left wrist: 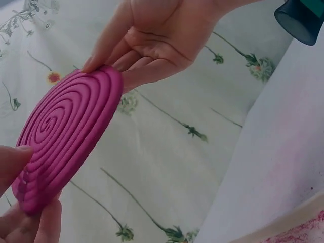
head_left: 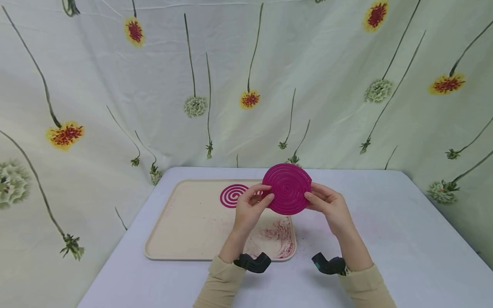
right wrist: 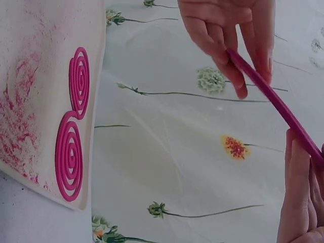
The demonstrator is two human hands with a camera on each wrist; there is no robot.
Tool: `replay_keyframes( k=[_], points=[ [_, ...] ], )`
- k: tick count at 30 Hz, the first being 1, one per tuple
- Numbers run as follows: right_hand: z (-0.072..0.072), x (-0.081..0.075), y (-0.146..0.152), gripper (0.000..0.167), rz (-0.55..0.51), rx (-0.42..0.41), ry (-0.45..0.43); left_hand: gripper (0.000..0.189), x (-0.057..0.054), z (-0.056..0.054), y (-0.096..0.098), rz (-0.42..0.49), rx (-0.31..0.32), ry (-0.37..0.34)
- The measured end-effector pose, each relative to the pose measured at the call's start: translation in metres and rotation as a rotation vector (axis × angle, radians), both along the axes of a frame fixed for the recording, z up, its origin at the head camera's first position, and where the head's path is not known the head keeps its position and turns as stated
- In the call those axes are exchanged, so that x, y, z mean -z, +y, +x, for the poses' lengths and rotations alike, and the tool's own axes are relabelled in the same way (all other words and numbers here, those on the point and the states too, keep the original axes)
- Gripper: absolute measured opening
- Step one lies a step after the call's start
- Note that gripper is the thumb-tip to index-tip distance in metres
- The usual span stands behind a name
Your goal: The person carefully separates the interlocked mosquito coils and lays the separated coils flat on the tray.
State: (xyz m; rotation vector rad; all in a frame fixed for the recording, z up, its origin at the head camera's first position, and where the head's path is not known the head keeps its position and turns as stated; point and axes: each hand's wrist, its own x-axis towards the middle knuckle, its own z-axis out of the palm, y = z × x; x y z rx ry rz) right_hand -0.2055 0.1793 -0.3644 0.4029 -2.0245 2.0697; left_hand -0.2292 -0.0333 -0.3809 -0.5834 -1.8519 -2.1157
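Note:
A magenta mosquito coil (head_left: 286, 189), a tightly wound flat disc, is held up above the table between both hands. My left hand (head_left: 246, 212) pinches its left edge, thumb on the near face and fingers behind. The right hand (head_left: 332, 208) grips the opposite edge with thumb and fingers. The left wrist view shows the disc's spiral face (left wrist: 68, 129) at a slant, and in the right wrist view the disc appears edge-on. Behind the left hand, two loosely spaced magenta coils (right wrist: 71, 157) lie side by side on a beige tray (head_left: 181, 231).
Magenta powder (head_left: 279, 233) smears the tray's right side, with crumbs on the white-covered table (head_left: 385, 222) beside it. A flower-printed cloth (head_left: 331, 85) hangs behind the table. Black wrist cameras (head_left: 253, 262) sit on both wrists over beige sleeves.

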Motion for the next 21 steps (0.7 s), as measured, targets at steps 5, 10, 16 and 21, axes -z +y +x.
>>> replay_keyframes(
  k=[5, 10, 16, 21],
  points=[
    [0.008, -0.003, -0.01, 0.037, 0.024, -0.01, 0.049, 0.036, 0.002, 0.003, 0.01, -0.028, 0.059, -0.014],
    [0.014, -0.004, -0.021, 0.034, 0.059, -0.049, 0.12, 0.039, 0.003, 0.005, 0.014, -0.006, 0.17, -0.09],
    [0.014, 0.001, -0.033, 0.032, 0.178, -0.044, 0.221, 0.039, 0.003, 0.007, 0.017, 0.004, 0.25, -0.128],
    [0.012, 0.007, -0.041, 0.031, 0.231, 0.039, 0.297, 0.039, 0.003, 0.008, 0.019, -0.021, 0.2, -0.081]
  ],
)
